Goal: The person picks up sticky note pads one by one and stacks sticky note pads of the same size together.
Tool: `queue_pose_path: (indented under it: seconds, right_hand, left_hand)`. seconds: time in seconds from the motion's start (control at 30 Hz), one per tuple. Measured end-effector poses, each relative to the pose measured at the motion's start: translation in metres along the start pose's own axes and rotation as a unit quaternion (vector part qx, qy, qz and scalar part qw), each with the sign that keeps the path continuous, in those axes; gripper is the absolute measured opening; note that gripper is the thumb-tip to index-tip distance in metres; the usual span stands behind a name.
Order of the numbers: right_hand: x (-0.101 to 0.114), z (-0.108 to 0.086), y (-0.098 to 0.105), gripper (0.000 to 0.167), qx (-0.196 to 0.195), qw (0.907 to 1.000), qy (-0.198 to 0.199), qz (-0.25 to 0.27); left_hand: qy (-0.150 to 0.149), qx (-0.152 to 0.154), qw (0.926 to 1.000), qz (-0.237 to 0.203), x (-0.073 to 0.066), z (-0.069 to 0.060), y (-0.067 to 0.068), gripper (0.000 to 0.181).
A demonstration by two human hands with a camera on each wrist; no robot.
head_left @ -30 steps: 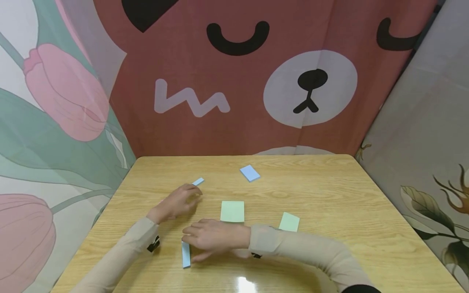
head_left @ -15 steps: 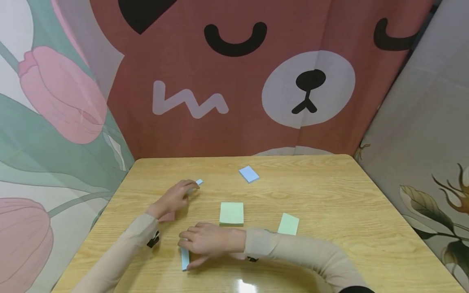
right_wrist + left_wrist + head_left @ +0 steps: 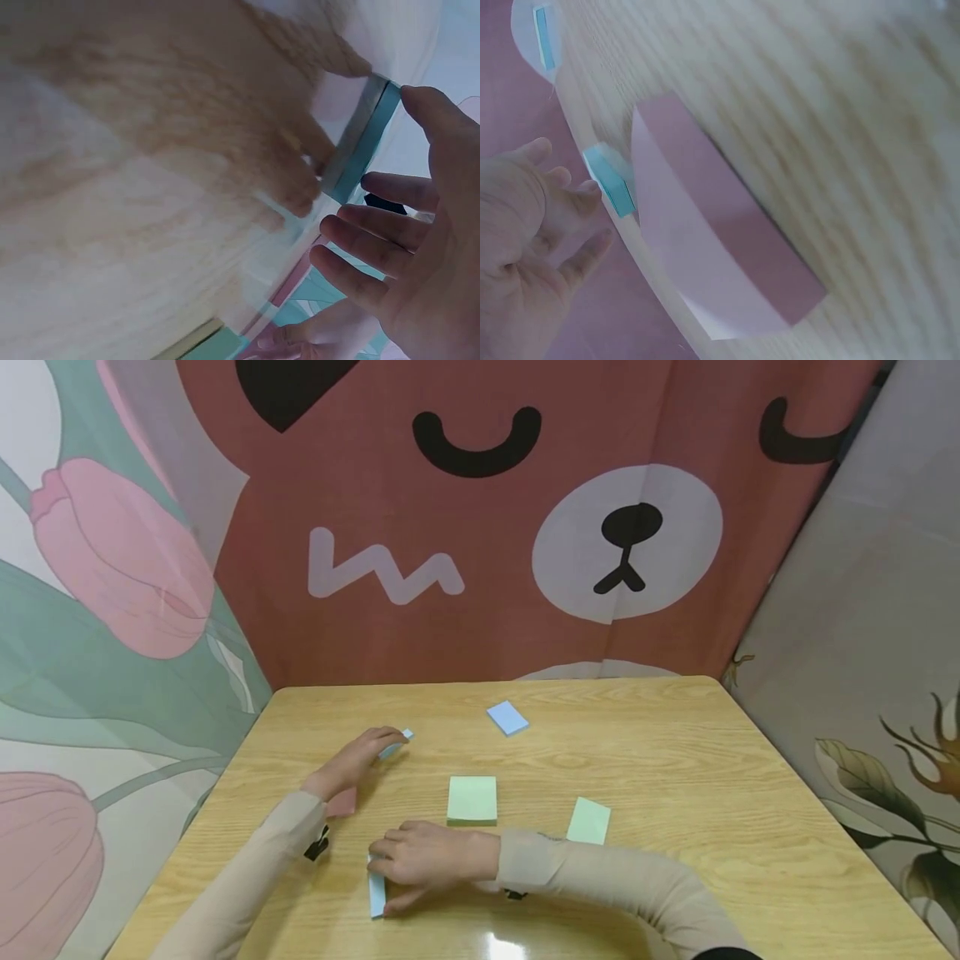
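My left hand (image 3: 350, 766) reaches over a narrow blue sticky-note pad (image 3: 392, 750) at the table's left side. In the left wrist view that pad (image 3: 612, 181) lies close to the fingertips, with the thumb apart from the other fingers. Nearer the front, my right hand (image 3: 431, 857) is spread beside a second narrow blue pad (image 3: 377, 897). In the right wrist view, thumb and index finger span this pad (image 3: 364, 142), the thumb tip at one end; firm contact is unclear. A pink sticky-note pad (image 3: 342, 803) sits partly hidden by my left wrist.
On the wooden table (image 3: 675, 760) lie a thick square green pad (image 3: 472, 800) in the middle, a smaller green pad (image 3: 588, 820) partly behind my right sleeve, and a blue pad (image 3: 507, 718) toward the back. Printed curtains (image 3: 495, 610) hang behind and at both sides.
My left hand has moved slightly up and over its blue pad, uncovering part of the pink pad. My right thumb has come closer to the near end of the other blue pad.
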State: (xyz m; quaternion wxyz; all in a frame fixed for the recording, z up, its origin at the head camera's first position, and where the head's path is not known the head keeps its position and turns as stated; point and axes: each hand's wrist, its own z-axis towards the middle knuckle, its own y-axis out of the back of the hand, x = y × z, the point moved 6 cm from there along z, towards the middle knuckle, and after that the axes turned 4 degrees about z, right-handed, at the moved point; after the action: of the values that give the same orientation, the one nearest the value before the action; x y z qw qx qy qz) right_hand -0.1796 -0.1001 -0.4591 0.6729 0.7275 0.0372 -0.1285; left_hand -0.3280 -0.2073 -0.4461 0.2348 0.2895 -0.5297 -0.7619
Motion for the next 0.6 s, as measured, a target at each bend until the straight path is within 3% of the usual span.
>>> queue_pose_path:
  seconds: [0.27, 0.6]
  right_hand:
    - [0.001, 0.000, -0.004, 0.066, 0.002, 0.9997, 0.000, 0.024]
    - [0.006, 0.003, -0.002, 0.066, -0.012, 0.9997, -0.001, -0.022]
  left_hand:
    - [0.006, 0.008, 0.9999, 0.003, 0.007, 0.005, -0.002, 0.061]
    - [0.002, 0.020, 0.9998, 0.007, 0.012, 0.008, -0.006, 0.066]
